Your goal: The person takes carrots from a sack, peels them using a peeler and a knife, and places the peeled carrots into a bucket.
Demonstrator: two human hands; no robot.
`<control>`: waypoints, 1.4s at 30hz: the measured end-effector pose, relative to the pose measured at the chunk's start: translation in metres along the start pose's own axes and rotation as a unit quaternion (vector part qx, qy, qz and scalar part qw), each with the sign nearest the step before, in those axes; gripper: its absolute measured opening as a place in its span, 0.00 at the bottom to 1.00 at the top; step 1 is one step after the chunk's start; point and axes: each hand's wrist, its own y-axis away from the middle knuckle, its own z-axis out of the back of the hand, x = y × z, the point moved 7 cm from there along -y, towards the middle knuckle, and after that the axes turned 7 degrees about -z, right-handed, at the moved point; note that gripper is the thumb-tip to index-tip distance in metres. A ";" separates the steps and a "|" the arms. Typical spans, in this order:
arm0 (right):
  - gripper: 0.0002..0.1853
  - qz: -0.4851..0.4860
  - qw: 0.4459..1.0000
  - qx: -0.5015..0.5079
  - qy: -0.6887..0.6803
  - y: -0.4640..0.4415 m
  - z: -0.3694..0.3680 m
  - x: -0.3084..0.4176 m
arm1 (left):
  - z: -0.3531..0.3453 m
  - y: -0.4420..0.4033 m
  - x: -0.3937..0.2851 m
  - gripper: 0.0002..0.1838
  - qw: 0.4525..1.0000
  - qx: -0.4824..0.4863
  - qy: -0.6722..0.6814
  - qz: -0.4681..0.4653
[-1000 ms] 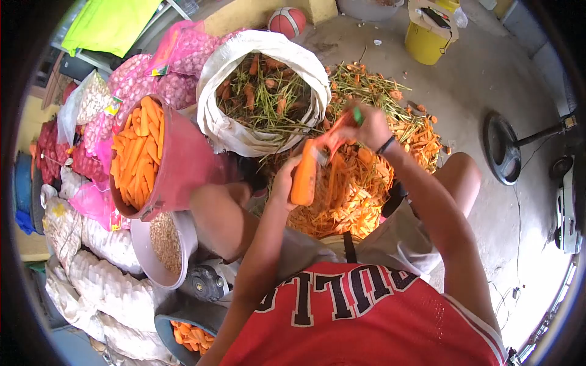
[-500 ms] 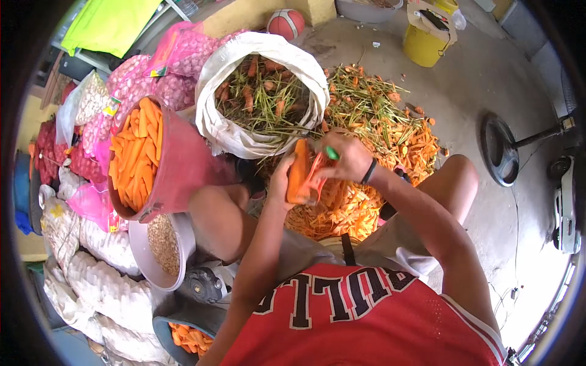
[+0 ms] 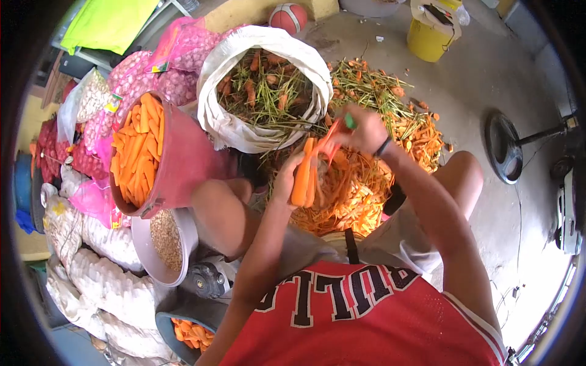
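Observation:
My left hand [image 3: 285, 180] is closed around a peeled orange carrot [image 3: 303, 177], held upright over a heap of carrot peelings [image 3: 354, 195]. To its right, my right hand [image 3: 365, 131] grips a peeler [image 3: 331, 141] with a red frame and a green part near the fingers. The peeler is at the carrot's upper end; motion blur hides whether they touch. Beyond my hands an open white sack [image 3: 210, 79] holds unpeeled carrots and green stems. A red bucket [image 3: 189, 158] of peeled carrots tilts at the left.
A pale basin [image 3: 190, 235] with small tan pieces and a dark bucket [image 3: 165, 323] with carrots are at the lower left. Pink net bags [image 3: 131, 79] and white sacks [image 3: 116, 280] line the left. A black round base [image 3: 503, 148] and yellow bucket [image 3: 427, 39] stand right.
My right hand moved down toward me with the peeler, then back up and away. The carrot in my left hand has shifted and turned slightly.

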 end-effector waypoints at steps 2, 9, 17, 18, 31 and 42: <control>0.29 -0.109 0.992 -0.061 0.029 -0.015 0.031 -0.027 | 0.000 0.002 0.005 0.21 1.000 0.018 -0.011 0.012; 0.30 0.111 0.993 0.044 -0.005 0.023 -0.016 0.054 | -0.022 -0.007 -0.008 0.21 0.999 -0.005 0.036 -0.012; 0.32 -0.041 0.997 0.007 -0.058 0.004 0.007 0.006 | -0.020 -0.004 -0.008 0.20 0.998 -0.033 0.051 -0.001; 0.32 0.026 0.997 0.043 -0.058 0.016 -0.006 0.032 | -0.026 -0.002 -0.010 0.20 0.992 -0.087 0.091 -0.001; 0.30 0.126 0.992 0.027 -0.014 0.019 -0.011 0.050 | -0.016 -0.008 -0.009 0.21 0.997 -0.031 0.074 -0.019; 0.32 0.151 0.987 0.044 -0.021 0.028 -0.012 0.067 | -0.010 -0.011 -0.001 0.18 0.996 -0.022 0.084 0.009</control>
